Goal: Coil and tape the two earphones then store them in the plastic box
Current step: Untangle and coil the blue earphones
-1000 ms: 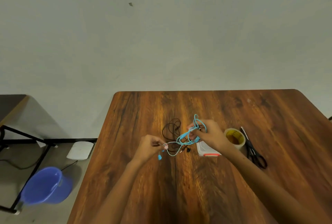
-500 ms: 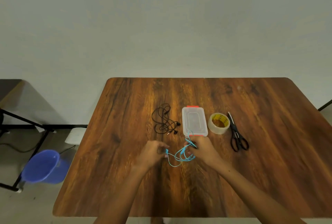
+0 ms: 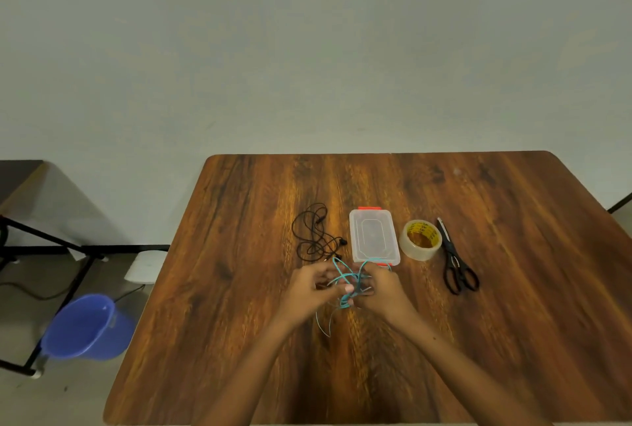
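A light blue earphone point(image 3: 345, 280) is bunched in loops between my two hands, above the middle of the wooden table point(image 3: 239, 289). My left hand point(image 3: 313, 287) and my right hand point(image 3: 381, 287) both pinch its cable, close together, and a thin strand hangs down below them. A black earphone point(image 3: 313, 237) lies tangled on the table just beyond my left hand. The clear plastic box point(image 3: 373, 237) with orange clips and its lid on sits beyond my right hand. A roll of tape point(image 3: 420, 239) stands to the right of the box.
Black scissors point(image 3: 456, 266) lie right of the tape roll. Off the table's left edge, a blue bucket point(image 3: 87, 326) and a white object point(image 3: 145, 266) are on the floor beside a black-framed side table point(image 3: 20, 179). A plain wall stands behind.
My hands have come closer together with the blue earphone, whose loops now bunch up between them. The view has shifted a little; the box, tape and scissors have not moved.
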The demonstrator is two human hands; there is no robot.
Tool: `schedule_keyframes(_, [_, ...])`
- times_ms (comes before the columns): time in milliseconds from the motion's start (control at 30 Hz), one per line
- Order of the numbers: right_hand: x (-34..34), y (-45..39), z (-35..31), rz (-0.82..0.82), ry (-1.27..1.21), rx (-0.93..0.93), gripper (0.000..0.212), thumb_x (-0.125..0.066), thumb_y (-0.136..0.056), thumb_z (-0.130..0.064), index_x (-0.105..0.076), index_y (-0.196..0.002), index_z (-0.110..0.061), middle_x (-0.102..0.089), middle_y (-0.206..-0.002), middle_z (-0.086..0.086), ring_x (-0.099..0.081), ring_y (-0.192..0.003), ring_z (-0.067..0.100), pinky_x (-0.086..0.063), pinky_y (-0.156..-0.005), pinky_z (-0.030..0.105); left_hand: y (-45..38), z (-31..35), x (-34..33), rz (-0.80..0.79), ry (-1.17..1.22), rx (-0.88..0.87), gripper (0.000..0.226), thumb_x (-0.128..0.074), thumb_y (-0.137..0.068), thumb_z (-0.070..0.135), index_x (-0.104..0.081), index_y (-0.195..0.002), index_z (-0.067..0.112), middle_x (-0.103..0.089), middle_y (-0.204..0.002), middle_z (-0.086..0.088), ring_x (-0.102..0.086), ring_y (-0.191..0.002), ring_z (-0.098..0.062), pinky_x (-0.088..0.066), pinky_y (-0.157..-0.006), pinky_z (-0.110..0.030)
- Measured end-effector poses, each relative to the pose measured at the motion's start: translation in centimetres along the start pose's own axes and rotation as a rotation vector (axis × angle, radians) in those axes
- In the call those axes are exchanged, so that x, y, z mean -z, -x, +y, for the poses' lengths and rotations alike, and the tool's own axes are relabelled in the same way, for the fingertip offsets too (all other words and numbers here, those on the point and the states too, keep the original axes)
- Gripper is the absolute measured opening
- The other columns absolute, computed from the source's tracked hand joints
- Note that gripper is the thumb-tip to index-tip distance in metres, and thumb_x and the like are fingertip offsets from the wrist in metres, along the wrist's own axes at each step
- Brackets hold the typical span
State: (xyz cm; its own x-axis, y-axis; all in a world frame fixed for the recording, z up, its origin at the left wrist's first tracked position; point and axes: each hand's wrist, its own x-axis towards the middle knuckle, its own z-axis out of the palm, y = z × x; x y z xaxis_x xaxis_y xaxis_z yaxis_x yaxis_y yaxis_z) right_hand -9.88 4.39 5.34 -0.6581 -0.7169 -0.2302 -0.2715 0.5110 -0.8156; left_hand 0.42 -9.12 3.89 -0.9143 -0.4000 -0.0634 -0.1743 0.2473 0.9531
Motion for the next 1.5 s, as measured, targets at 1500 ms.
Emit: schedule_keyframes(1500, [1.0,-0.9,-1.4,0.313,-0.008,-0.055,0.013,-0.069,-0.086,-0.021,-0.072,-0.092,-0.010,-0.070,-0.089,-0.002,-0.065,-0.085,0.011,-0.053,-0.071,0.023,-0.6,2.2,4.6,0.188,0.189,0.221,0.011,-0.073,-0.077,0.002,-0.074,-0.088,0.001,-0.074,-0.079,-0.016,-0.070,-0.063,-0.016,-0.051,-0.049,-0.020])
